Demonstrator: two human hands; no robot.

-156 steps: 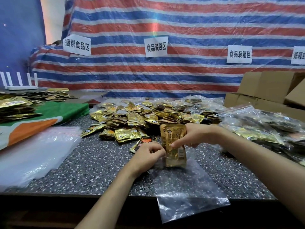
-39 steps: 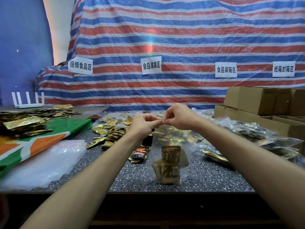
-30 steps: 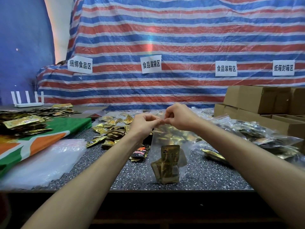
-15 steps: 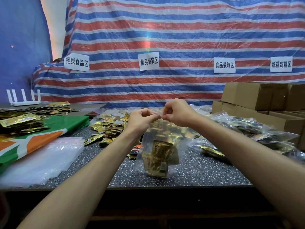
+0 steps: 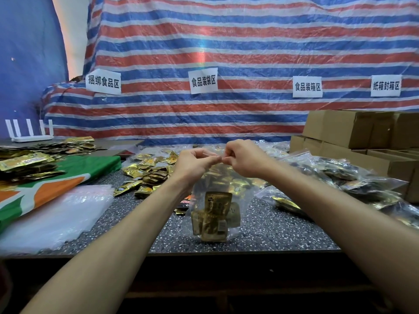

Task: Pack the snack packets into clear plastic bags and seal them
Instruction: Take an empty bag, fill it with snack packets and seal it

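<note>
A clear plastic bag (image 5: 243, 196) hangs upright above the speckled table (image 5: 272, 232), its bottom close to the surface. Several gold snack packets (image 5: 214, 214) lie at its bottom. My left hand (image 5: 192, 165) and my right hand (image 5: 243, 158) pinch the bag's top edge side by side, fingertips almost touching. A heap of loose gold packets (image 5: 145, 175) lies on the table behind my left hand.
A stack of empty clear bags (image 5: 56, 214) lies at the front left beside a green and orange cloth (image 5: 56, 180). Filled bags (image 5: 344, 177) pile up on the right before cardboard boxes (image 5: 353, 132). More packets (image 5: 29, 159) and a white router (image 5: 29, 134) sit far left.
About five seconds ago my hands were pushing packets into the bag lying flat on the table. The bag has been lifted upright and both hands now pinch its top edge; it swung slightly.
</note>
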